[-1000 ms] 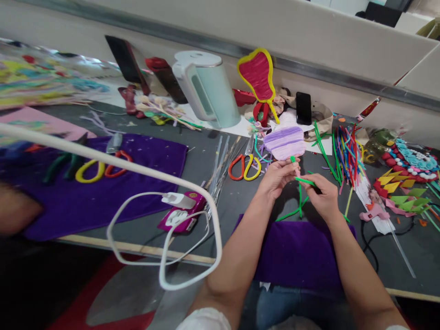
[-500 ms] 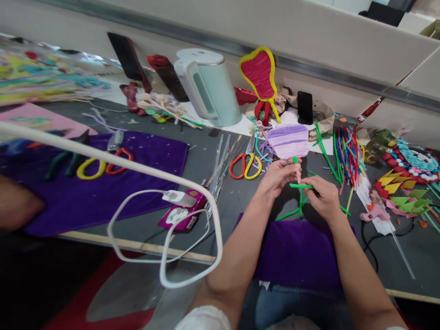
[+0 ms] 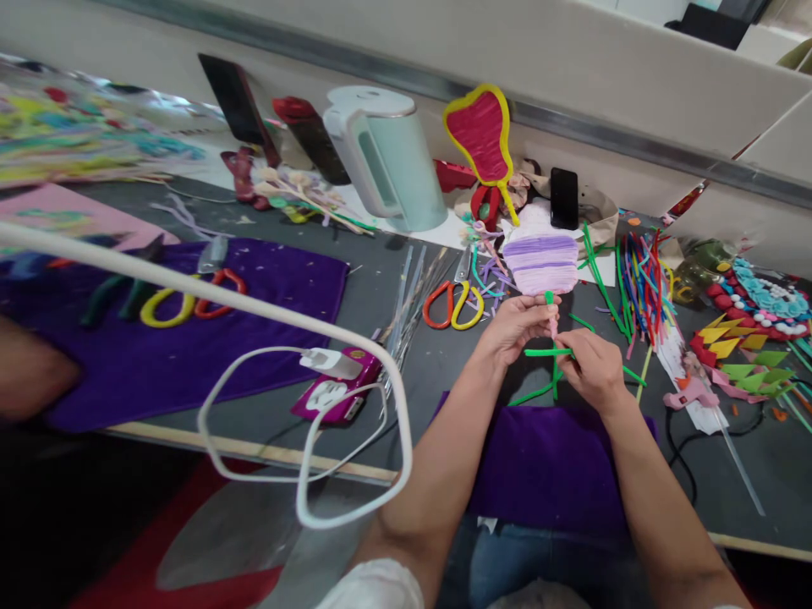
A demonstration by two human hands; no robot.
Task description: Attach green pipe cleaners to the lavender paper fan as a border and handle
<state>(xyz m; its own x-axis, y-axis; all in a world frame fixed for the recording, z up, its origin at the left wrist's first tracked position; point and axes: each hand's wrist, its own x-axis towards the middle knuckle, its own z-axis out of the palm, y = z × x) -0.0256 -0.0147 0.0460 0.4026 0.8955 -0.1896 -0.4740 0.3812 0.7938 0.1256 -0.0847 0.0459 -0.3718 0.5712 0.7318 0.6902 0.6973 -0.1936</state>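
Note:
Over the near right of the table my hands work close together. Pinched in my left hand (image 3: 521,325) is a short, twisted pink pipe cleaner piece (image 3: 553,326) with a green tip standing above the fingers. My right hand (image 3: 591,359) closes its fingers at the lower end of the pink piece and on a green pipe cleaner (image 3: 544,352), which sticks out leftward. Just beyond lies a lilac and purple striped panel (image 3: 542,264). More loose green pipe cleaners (image 3: 533,396) lie under the hands, behind a folded purple cloth (image 3: 549,474) at the table edge.
Scissors (image 3: 466,309) and thin wires (image 3: 415,292) lie left of my hands; a kettle (image 3: 412,169) stands behind. To the right are bundled coloured pipe cleaners (image 3: 640,283) and a pink glue gun (image 3: 691,393). A white cable (image 3: 406,440) hangs in front. Another person's arm (image 3: 35,372) shows far left.
My right hand has moved slightly left and up, and the green pipe cleaner now sticks out farther left. The striped panel sits slightly farther right.

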